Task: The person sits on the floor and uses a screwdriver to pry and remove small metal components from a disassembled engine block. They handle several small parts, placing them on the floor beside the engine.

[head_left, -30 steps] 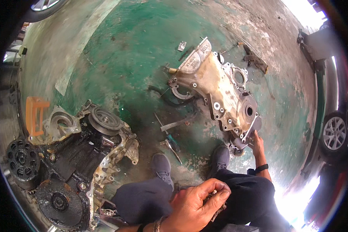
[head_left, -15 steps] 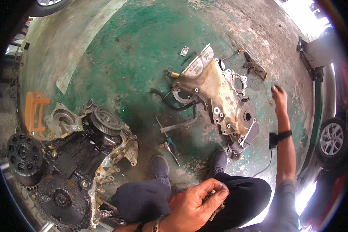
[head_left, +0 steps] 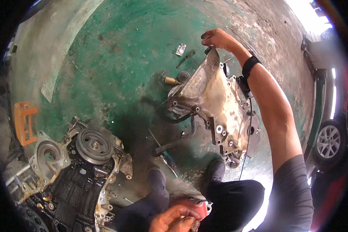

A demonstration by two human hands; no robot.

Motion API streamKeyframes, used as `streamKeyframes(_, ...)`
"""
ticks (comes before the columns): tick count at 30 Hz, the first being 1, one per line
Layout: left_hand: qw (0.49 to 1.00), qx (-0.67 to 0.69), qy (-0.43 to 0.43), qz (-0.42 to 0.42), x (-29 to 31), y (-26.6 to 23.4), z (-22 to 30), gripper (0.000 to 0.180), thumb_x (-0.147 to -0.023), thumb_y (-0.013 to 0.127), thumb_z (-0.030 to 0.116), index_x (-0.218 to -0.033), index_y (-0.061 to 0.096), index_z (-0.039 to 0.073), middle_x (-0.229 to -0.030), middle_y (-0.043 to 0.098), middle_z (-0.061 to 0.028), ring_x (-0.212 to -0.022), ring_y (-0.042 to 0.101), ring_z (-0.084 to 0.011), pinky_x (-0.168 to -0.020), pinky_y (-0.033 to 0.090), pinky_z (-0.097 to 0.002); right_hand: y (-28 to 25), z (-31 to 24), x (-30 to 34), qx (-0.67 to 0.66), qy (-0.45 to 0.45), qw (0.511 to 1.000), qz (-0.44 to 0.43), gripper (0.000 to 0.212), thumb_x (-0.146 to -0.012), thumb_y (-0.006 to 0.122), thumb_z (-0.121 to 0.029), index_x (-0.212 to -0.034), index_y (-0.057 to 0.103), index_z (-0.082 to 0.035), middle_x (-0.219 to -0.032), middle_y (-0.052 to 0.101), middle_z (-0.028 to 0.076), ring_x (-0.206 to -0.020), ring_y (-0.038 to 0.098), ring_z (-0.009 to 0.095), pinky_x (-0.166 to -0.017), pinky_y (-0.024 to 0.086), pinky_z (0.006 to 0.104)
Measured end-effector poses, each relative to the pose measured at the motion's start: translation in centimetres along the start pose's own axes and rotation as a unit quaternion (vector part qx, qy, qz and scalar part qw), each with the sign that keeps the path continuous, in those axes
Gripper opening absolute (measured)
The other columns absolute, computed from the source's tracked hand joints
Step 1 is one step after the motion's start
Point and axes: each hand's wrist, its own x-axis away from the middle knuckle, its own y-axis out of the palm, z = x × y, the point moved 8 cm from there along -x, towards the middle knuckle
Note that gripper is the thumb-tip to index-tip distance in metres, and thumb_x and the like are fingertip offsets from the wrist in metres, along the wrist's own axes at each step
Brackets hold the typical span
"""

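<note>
A large aluminium engine timing cover (head_left: 220, 98), oil-stained and studded with bolt holes, stands tilted on the floor ahead. My right hand (head_left: 217, 39) is at its far upper tip, fingers curled in a grip around that end. Low in the view, near my knees, is my left hand (head_left: 174, 219), closed with thumb against fingers. A dark, dirty lump shows by its fingertips, too little of it to name. At the left lies a black, greasy engine block (head_left: 75, 189) with a grooved pulley (head_left: 94, 145).
Around the cover lie a brass-coloured fitting (head_left: 170, 80), a curved dark hose (head_left: 178, 119), a bent metal bar (head_left: 178, 143) and a small foil packet (head_left: 180, 49). An orange plastic frame (head_left: 25, 123) stands far left. A red object (head_left: 193, 207) sits between my feet. A car wheel (head_left: 328, 142) is at right.
My right hand has swung left and away from me to the cover's far tip. The cover has tilted, and the wrench on it is out of sight. My left hand is lower.
</note>
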Motion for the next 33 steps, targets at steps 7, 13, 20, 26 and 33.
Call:
streamKeyframes(7, 0.993, 0.04, 0.012, 0.109, 0.9, -3.3, 1.3, 0.015, -0.095, 0.051, 0.014, -0.095, 0.059, 0.001, -0.07, 0.058, -0.0044, -0.052, 0.045, -0.0049, -0.046, 0.032, -0.0163, 1.8, 2.2, -3.7, -0.133, 0.129, 0.978, -0.093, 0.054, -0.087, 0.062, -0.047, -0.125, 0.058, -0.008, -0.107, 0.065, 0.007, -0.087, 0.061, 0.016, -0.067, 0.049, 0.0292)
streamKeyframes(13, 0.98, 0.055, 0.043, 0.188, 1.6, -5.7, 1.4, 0.019, -0.096, 0.049, 0.018, -0.093, 0.057, 0.0, -0.065, 0.054, -0.0062, -0.05, 0.045, -0.0083, -0.043, 0.032, -0.019, 6.1, 2.2, -6.7, -0.027, 0.113, 0.962, -0.245, 0.045, -0.09, 0.059, -0.036, -0.129, 0.055, -0.014, -0.107, 0.066, 0.005, -0.087, 0.062, 0.016, -0.067, 0.051, 0.0316)
streamKeyframes(20, 0.965, 0.067, 0.064, 0.246, 1.5, -6.3, 1.3, 0.018, -0.096, 0.049, 0.018, -0.095, 0.056, 0.001, -0.068, 0.051, -0.0044, -0.051, 0.044, -0.0091, -0.044, 0.034, -0.0204, 9.0, 3.1, -8.2, 0.131, 0.078, 0.931, -0.331, 0.053, -0.086, 0.056, -0.018, -0.137, 0.047, -0.031, -0.093, 0.066, 0.004, -0.076, 0.06, 0.015, -0.056, 0.051, 0.0302)
streamKeyframes(26, 0.972, 0.065, 0.059, 0.22, 0.8, -5.6, 1.4, 0.017, -0.096, 0.049, 0.016, -0.096, 0.055, 0.0, -0.067, 0.05, -0.0031, -0.051, 0.044, -0.0088, -0.044, 0.034, -0.0204, 8.5, 5.4, -9.5, 0.265, 0.005, 0.919, -0.291, 0.05, -0.078, 0.056, -0.012, -0.128, 0.058, -0.021, -0.075, 0.064, 0.005, -0.068, 0.06, 0.019, -0.054, 0.047, 0.0337)
streamKeyframes(33, 0.97, 0.046, 0.068, 0.227, 0.9, -5.4, 1.6, 0.017, -0.095, 0.05, 0.016, -0.096, 0.056, 0.0, -0.068, 0.051, -0.0037, -0.052, 0.044, -0.0085, -0.045, 0.035, -0.0192, 4.2, 11.5, -7.9, 0.385, -0.012, 0.905, -0.18, 0.025, -0.074, 0.061, -0.02, -0.095, 0.069, -0.009, -0.079, 0.066, 0.016, -0.07, 0.062, 0.032, -0.063, 0.047, 0.0428)
